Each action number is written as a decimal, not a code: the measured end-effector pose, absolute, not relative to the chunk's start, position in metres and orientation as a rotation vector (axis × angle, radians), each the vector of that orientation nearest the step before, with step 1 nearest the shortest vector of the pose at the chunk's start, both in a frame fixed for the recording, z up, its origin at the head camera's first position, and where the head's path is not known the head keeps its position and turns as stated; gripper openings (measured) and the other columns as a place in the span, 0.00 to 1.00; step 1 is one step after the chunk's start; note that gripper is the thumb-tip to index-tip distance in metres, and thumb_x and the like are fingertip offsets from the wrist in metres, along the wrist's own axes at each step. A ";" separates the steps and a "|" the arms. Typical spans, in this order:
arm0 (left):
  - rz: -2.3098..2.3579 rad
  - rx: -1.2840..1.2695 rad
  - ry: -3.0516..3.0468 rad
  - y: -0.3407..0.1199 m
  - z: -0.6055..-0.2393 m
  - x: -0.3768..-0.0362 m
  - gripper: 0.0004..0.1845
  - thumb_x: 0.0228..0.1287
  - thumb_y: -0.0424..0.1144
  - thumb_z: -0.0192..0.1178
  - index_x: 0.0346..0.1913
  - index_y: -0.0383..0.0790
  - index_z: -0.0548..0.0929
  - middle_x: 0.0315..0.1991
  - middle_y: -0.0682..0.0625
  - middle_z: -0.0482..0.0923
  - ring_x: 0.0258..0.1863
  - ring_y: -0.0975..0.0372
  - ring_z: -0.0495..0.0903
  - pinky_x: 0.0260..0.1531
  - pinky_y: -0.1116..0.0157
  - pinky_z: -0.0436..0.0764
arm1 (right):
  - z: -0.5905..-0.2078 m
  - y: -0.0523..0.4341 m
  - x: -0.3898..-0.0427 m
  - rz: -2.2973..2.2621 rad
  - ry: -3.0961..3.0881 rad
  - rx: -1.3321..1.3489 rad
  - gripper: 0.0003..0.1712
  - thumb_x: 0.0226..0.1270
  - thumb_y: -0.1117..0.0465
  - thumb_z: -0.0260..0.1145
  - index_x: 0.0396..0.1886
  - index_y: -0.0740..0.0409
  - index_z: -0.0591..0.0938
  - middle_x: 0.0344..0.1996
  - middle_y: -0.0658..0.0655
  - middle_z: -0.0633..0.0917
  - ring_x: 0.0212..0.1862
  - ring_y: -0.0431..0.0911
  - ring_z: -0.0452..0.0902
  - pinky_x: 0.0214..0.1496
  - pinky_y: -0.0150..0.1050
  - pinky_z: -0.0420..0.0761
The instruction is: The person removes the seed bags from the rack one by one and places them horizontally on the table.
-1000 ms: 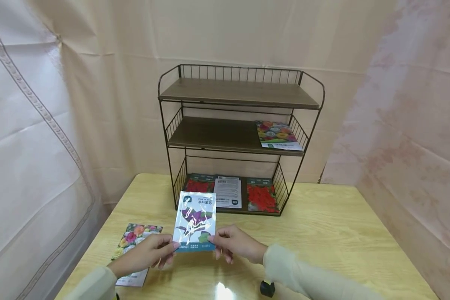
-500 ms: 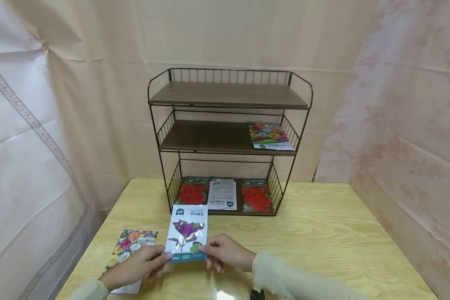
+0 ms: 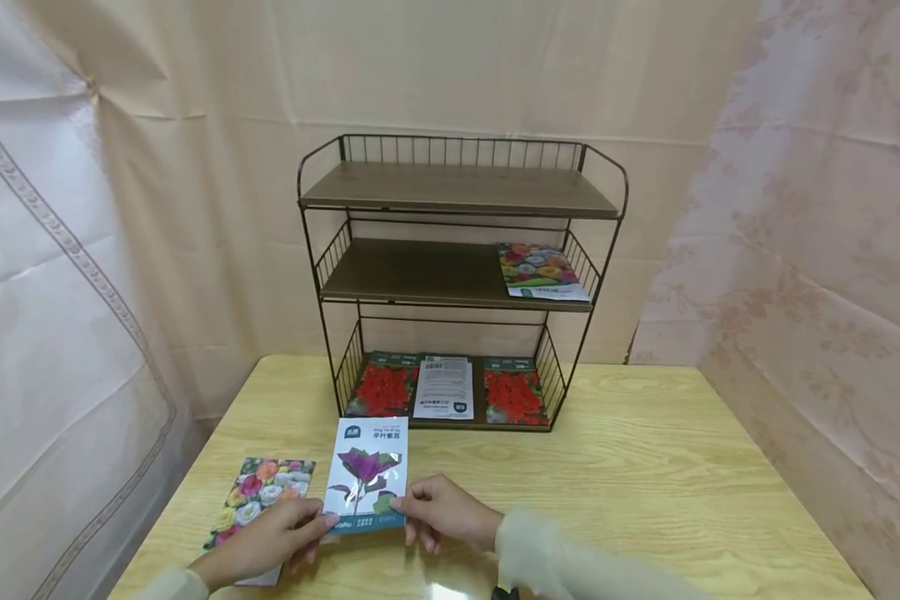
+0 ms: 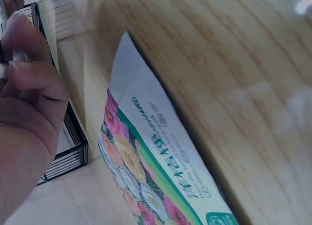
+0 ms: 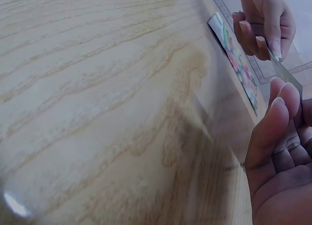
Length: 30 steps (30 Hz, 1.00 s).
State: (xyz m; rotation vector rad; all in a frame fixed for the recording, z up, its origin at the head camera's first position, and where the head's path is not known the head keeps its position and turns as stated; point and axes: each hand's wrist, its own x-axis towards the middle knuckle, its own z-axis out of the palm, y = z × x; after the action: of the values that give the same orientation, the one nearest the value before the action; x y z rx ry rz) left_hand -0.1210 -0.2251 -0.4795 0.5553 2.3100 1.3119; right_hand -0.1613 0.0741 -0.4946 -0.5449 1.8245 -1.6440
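Note:
A white seed packet (image 3: 366,471) with a purple-leaved plant on it is held up above the table, in front of the rack's lower left. My left hand (image 3: 273,537) pinches its near left corner between thumb and fingers. At the near right corner my right hand (image 3: 450,510) pinches it the same way. Seen from the right wrist, the packet (image 5: 285,71) is nearly edge-on between both hands. Under and beside my left hand a flower seed packet (image 3: 251,500) lies on the table; the left wrist view shows this flower packet (image 4: 151,157) closer.
A three-tier wire rack (image 3: 461,296) stands at the back of the wooden table (image 3: 645,467). On its middle shelf, at right, lies a colourful flower packet (image 3: 543,271). The bottom shelf bears red-flower packets (image 3: 513,393) and, between them, a white text-side packet (image 3: 444,390).
Both hands have brought the purple-plant packet slightly left and nearer to me, still gripping it. The head view has shifted a little. Packets on the rack and table stay put.

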 end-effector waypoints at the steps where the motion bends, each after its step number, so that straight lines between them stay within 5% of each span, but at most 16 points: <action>1: 1.311 0.559 2.318 -0.226 -0.480 -0.120 0.20 0.84 0.45 0.49 0.34 0.35 0.78 0.22 0.55 0.78 0.16 0.68 0.72 0.17 0.71 0.72 | -0.496 0.073 -0.160 -1.647 1.822 -0.544 0.21 0.77 0.52 0.64 0.27 0.63 0.79 0.18 0.53 0.84 0.12 0.36 0.68 0.14 0.28 0.71; 21: 1.263 0.576 2.271 -0.241 -0.493 -0.110 0.19 0.83 0.46 0.49 0.32 0.40 0.78 0.19 0.58 0.77 0.13 0.72 0.67 0.13 0.75 0.64 | -0.506 0.053 -0.146 -1.569 1.826 -0.441 0.22 0.76 0.49 0.65 0.27 0.61 0.81 0.17 0.51 0.83 0.11 0.37 0.66 0.11 0.29 0.65; 30: 1.216 0.558 2.300 -0.243 -0.493 -0.111 0.19 0.83 0.46 0.49 0.32 0.41 0.79 0.19 0.58 0.77 0.14 0.72 0.69 0.14 0.74 0.67 | -0.505 0.045 -0.145 -1.586 1.837 -0.439 0.20 0.77 0.51 0.64 0.27 0.60 0.82 0.16 0.50 0.82 0.11 0.36 0.63 0.11 0.28 0.61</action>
State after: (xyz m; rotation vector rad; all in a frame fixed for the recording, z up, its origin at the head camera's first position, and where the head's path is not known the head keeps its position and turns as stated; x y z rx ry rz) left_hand -0.1107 -0.2428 -0.4929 0.5579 2.3001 1.2157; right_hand -0.1449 0.0448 -0.5051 -0.4386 1.8371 -1.5863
